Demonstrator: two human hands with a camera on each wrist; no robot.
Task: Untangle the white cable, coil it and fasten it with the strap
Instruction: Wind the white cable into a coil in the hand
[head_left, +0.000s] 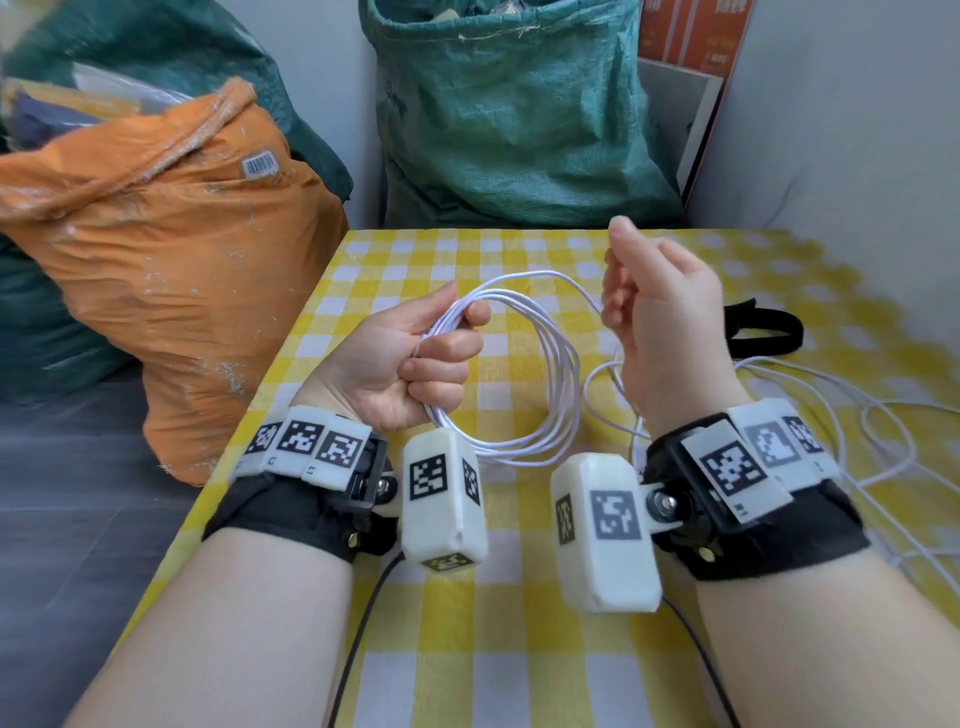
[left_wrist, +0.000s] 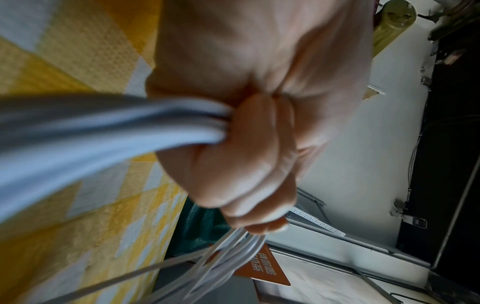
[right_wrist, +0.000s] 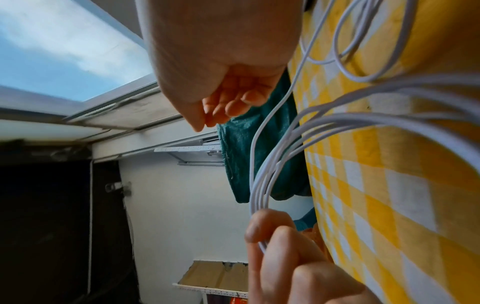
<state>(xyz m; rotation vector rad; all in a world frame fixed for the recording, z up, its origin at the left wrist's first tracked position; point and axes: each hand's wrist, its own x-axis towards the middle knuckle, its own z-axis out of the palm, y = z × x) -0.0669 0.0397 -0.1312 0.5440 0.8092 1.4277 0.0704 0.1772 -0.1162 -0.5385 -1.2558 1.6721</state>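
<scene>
My left hand (head_left: 441, 343) grips several loops of the white cable (head_left: 563, 374) as a coil that hangs over the yellow checked table (head_left: 519, 597). Close up, the left hand (left_wrist: 246, 148) is a fist round the bundled cable (left_wrist: 109, 131). My right hand (head_left: 639, 301) is raised beside the coil with its fingers loosely curled. One strand of the cable (right_wrist: 272, 115) runs past the right hand (right_wrist: 228, 98) toward the left hand (right_wrist: 280, 246); no grip on it shows. The black strap (head_left: 763, 327) lies on the table behind the right hand.
Loose cable (head_left: 883, 436) sprawls over the table's right side. An orange sack (head_left: 171, 260) stands off the left edge, and a green sack (head_left: 519, 119) stands behind the far edge. Bare cloth lies between my forearms.
</scene>
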